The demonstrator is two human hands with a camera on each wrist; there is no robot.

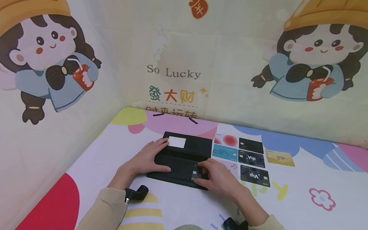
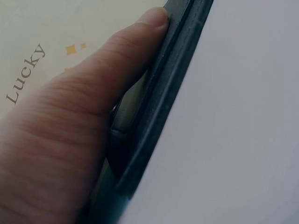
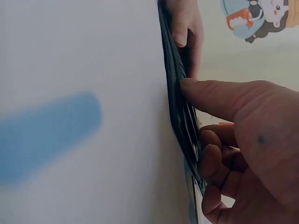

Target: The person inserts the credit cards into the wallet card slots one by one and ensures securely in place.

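A black long wallet [image 1: 179,172] lies spread open on the table, with a white card or window [image 1: 177,142] at the left of its far half. My left hand [image 1: 149,157] rests over its left side, fingers and thumb stretched out. In the left wrist view, the thumb [image 2: 107,70] lies along the dark wallet edge [image 2: 161,100]. At the right end of the near half, my right hand [image 1: 219,176] pinches a dark card [image 1: 194,172], which its fingers partly cover. The right wrist view shows the right thumb [image 3: 215,95] at the wallet's edge [image 3: 173,93] and the other fingers curled.
Right of the wallet lie several cards: a red-and-white card [image 1: 229,140], a blue card [image 1: 224,153], a pinkish card [image 1: 232,166] partly behind the right hand, black cards [image 1: 255,176] and a gold card [image 1: 280,158]. A printed cloth backdrop [image 1: 235,53] rises behind the table.
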